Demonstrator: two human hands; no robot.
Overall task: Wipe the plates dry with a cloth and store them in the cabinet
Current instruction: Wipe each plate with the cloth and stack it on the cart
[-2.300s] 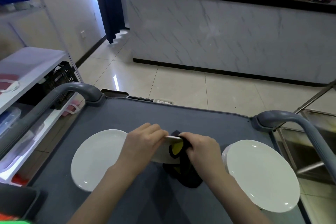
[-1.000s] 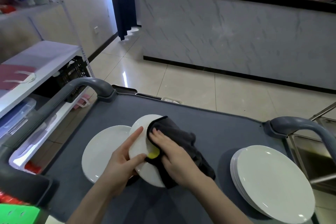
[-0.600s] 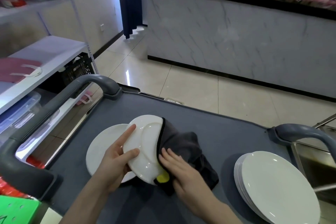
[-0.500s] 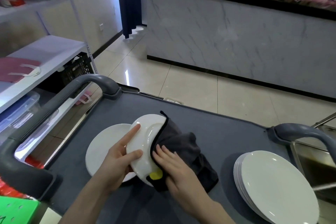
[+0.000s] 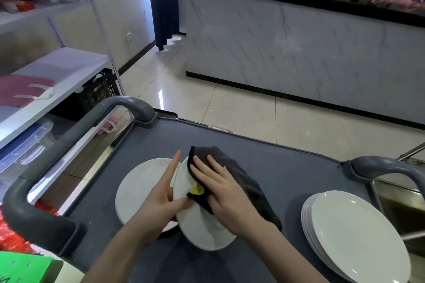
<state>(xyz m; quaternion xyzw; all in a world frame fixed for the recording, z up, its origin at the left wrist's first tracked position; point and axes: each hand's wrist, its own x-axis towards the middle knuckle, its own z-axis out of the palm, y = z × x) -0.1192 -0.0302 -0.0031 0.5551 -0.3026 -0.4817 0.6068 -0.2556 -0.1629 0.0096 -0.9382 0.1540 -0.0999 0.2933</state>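
2 bare hands work over a flat grey table [image 5: 276, 163]. The left hand [image 5: 161, 204] holds 1 round white plate [image 5: 202, 230] tilted steeply on edge. Its thumb lies across the near face and its fingers [image 5: 176, 161] run straight up behind the back, so the plate is pinched between them. Cannot tell whether the lower rim touches the table.

The right hand [image 5: 220, 193] lies flat on a dark grey cloth [image 5: 243, 177], fingers [image 5: 212, 162] straight and spread apart, pressing the cloth against the plate's upper face. A yellow patch of the cloth shows between the left thumb tip and the right hand. The rest of the cloth trails down behind the right fingers.

Directly behind the left fingers, 1 single flat white plate [image 5: 138, 186] lies on the table, partly hidden by them. Well to the right of the right fingers, a stack of white plates [image 5: 358, 236] sits on the table, untouched. A curved grey handle [image 5: 128, 103] stands beyond the left fingers.
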